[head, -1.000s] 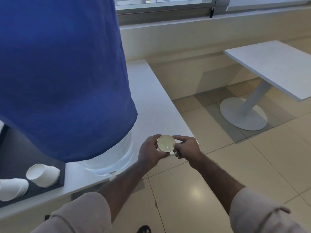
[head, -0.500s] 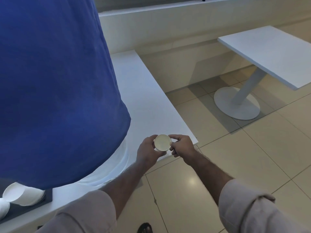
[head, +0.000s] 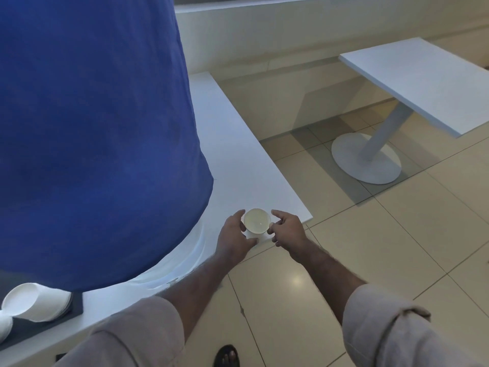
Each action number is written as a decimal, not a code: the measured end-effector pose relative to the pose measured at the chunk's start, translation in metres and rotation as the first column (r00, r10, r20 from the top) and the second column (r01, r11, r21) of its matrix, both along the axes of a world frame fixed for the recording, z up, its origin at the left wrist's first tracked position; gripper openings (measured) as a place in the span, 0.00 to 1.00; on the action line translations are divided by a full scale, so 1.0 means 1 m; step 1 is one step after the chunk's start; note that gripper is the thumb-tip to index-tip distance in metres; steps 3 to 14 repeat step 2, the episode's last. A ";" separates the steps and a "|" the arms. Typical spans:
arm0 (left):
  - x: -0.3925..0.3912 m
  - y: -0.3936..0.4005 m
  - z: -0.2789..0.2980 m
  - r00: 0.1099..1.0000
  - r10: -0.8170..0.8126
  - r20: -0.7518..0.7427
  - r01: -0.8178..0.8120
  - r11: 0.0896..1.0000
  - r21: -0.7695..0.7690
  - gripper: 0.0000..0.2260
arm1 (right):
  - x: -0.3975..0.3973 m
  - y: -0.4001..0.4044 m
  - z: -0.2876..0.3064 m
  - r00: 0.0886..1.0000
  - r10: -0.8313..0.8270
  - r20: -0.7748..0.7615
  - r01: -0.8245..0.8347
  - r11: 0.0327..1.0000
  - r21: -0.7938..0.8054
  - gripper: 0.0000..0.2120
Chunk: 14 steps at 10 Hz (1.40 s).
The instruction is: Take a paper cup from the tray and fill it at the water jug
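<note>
A white paper cup [head: 256, 221] with water in it stands upright on the white counter [head: 238, 144], close to the front right corner. My left hand [head: 234, 234] curls around its left side, and my right hand [head: 287, 229] touches its right side with thumb and fingers. The water jug [head: 92, 128], under a blue cloth cover, fills the left of the view; its clear base [head: 182, 258] shows just left of my left wrist. The tap is hidden. A dark tray [head: 39, 327] at the lower left holds paper cups [head: 34, 301] lying on their sides.
The counter's front edge runs just under the cup, with tiled floor [head: 357, 247] below. A white pedestal table [head: 423, 83] stands to the right. A low wall [head: 264, 35] runs along the back. My sandalled foot [head: 227, 357] shows at the bottom.
Both hands have carried the cup from over the floor onto the counter corner, where it now rests. My fingers have spread wider around it.
</note>
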State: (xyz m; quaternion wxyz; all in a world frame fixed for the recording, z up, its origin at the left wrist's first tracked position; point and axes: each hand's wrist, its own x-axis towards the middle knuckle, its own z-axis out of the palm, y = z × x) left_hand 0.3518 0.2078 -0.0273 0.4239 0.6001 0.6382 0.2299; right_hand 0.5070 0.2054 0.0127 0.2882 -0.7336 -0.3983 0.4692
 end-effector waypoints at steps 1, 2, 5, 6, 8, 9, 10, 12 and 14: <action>-0.002 -0.006 0.002 0.998 0.016 -0.058 -0.017 1.000 -0.007 0.38 | 0.002 -0.002 0.000 0.999 -0.007 0.047 0.006 1.000 0.021 0.22; -0.008 -0.026 0.003 0.986 0.049 -0.158 -0.042 0.998 0.048 0.34 | 0.005 -0.014 0.006 0.986 0.009 0.164 -0.022 0.997 0.076 0.21; -0.008 -0.026 0.003 0.986 0.049 -0.158 -0.042 0.998 0.048 0.34 | 0.005 -0.014 0.006 0.986 0.009 0.164 -0.022 0.997 0.076 0.21; -0.008 -0.026 0.003 0.986 0.049 -0.158 -0.042 0.998 0.048 0.34 | 0.005 -0.014 0.006 0.986 0.009 0.164 -0.022 0.997 0.076 0.21; -0.008 -0.026 0.003 0.986 0.049 -0.158 -0.042 0.998 0.048 0.34 | 0.005 -0.014 0.006 0.986 0.009 0.164 -0.022 0.997 0.076 0.21; -0.008 -0.026 0.003 0.986 0.049 -0.158 -0.042 0.998 0.048 0.34 | 0.005 -0.014 0.006 0.986 0.009 0.164 -0.022 0.997 0.076 0.21; -0.008 -0.026 0.003 0.986 0.049 -0.158 -0.042 0.998 0.048 0.34 | 0.005 -0.014 0.006 0.986 0.009 0.164 -0.022 0.997 0.076 0.21; -0.008 -0.026 0.003 0.986 0.049 -0.158 -0.042 0.998 0.048 0.34 | 0.005 -0.014 0.006 0.986 0.009 0.164 -0.022 0.997 0.076 0.21; -0.008 -0.026 0.003 0.986 0.049 -0.158 -0.042 0.998 0.048 0.34 | 0.005 -0.014 0.006 0.986 0.009 0.164 -0.022 0.997 0.076 0.21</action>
